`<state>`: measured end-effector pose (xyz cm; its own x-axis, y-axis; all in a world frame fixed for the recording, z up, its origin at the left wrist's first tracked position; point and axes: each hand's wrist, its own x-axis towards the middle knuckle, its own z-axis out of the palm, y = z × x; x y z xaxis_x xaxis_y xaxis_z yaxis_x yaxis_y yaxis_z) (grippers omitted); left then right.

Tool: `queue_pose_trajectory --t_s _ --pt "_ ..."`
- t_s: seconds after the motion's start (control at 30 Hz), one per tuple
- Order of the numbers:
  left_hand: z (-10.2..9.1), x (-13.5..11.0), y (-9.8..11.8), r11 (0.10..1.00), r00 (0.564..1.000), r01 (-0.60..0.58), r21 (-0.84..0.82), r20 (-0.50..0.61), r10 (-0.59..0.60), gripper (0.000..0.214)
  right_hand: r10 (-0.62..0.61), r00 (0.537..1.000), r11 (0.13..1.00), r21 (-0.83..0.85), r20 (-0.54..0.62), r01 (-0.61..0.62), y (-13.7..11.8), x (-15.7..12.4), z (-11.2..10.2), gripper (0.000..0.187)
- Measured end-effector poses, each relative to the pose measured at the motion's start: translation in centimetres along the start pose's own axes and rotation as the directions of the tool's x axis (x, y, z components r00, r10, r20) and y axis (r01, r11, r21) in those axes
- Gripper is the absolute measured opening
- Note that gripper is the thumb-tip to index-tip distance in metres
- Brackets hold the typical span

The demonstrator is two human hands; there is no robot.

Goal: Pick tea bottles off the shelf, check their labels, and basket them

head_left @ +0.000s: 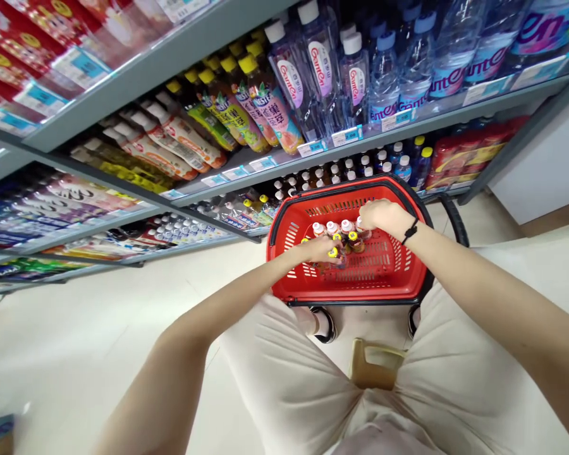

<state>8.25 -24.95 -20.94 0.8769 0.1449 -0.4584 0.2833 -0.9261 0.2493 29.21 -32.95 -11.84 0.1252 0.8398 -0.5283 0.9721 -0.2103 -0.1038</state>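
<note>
In front of my knees stands a red shopping basket point(353, 293), with several small drink bottles upright inside it. White-capped bottles point(332, 229) form a row toward the far side, and yellow-capped bottles point(354, 241) stand nearer to me. My left hand point(321, 250) reaches in from the left, its fingers closed round a yellow-capped bottle point(332, 253). At the row's right end my right hand point(378, 215) has its fingers curled over a white-capped bottle point(359, 224). That hand hides part of this bottle.
Beyond the basket, a shelf point(384, 126) holds clear water bottles point(322, 76) and iced tea bottles point(270, 101). Small bottles point(320, 175) line the bottom shelf. The basket's black handle point(452, 218) sticks out right. Beneath me is a yellowish stool point(374, 373).
</note>
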Motion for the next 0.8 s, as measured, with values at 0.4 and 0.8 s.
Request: queue_pose_trajectory --t_s 0.4,0.8 --pt "5.8 6.9 2.4 0.959 0.973 -0.042 0.281 0.231 -0.025 0.049 -0.146 0.986 0.987 0.05 -0.08 0.15 0.6 0.3 -0.4 0.043" --pt "5.1 9.3 3.2 0.965 0.988 0.073 0.253 0.11 -0.104 0.05 -0.137 0.99 0.985 0.103 -0.032 0.139 0.7 -1.6 -1.7 0.043"
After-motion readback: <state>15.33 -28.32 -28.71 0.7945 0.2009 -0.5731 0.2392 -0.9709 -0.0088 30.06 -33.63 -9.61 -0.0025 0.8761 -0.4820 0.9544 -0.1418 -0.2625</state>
